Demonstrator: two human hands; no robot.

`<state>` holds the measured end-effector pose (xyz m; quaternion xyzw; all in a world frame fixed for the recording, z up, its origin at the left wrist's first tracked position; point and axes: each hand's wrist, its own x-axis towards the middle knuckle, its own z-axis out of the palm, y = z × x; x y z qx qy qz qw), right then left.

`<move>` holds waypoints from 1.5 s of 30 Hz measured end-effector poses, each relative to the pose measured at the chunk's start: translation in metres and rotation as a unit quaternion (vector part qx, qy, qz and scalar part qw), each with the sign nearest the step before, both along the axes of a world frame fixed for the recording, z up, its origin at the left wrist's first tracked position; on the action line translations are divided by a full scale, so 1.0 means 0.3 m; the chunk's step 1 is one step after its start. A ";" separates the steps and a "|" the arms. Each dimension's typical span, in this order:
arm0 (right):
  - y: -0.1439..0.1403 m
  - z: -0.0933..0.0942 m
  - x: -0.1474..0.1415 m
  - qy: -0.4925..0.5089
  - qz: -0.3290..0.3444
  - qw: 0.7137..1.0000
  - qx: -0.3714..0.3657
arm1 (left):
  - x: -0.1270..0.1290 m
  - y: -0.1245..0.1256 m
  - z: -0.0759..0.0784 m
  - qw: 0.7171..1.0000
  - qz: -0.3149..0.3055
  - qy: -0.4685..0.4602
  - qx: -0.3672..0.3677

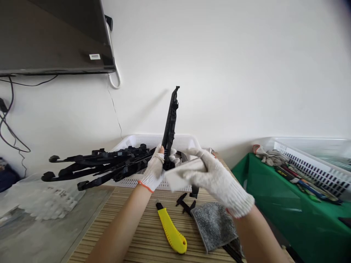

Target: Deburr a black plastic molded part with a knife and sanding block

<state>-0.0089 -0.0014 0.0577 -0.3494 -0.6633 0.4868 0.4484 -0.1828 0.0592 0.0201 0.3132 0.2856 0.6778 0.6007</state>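
My left hand (155, 166), in a white knit glove with an orange cuff edge, is closed around a long black plastic part (171, 120). The part stands nearly upright, leaning slightly right at its top. In my gloved right hand (212, 175), fingers closed, is a flat white piece (182, 173), smeared by motion; whether it is paper or cloth I cannot tell. It is close to the black part's lower end. A yellow utility knife (172, 230) lies on the striped wooden table (134, 223) below my hands, beside a black caliper (187, 205) and a grey cloth (215, 223).
Behind my hands a white plastic basket (131, 140) holds more long black parts (109, 166), jutting out leftward. On the right, a green-covered table (263, 193) bears gloves (271, 156), several pens or tools (304, 182) and another white basket (309, 160). A screen (52, 36) hangs upper left.
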 end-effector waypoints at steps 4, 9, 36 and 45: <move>0.116 -0.090 -0.002 0.022 -0.051 0.996 -0.064 | 0.001 -0.004 0.002 0.999 0.010 0.034 0.005; 0.147 -0.140 -0.040 0.059 0.013 0.997 -0.053 | -0.002 -0.004 0.009 0.997 0.013 0.064 -0.032; 0.077 -0.039 0.024 0.128 -0.141 0.981 -0.049 | 0.000 -0.076 0.017 0.995 -0.042 0.087 0.029; -0.242 -0.024 0.191 0.087 -0.056 0.995 -0.013 | -0.070 -0.327 -0.011 0.997 -0.049 0.055 0.023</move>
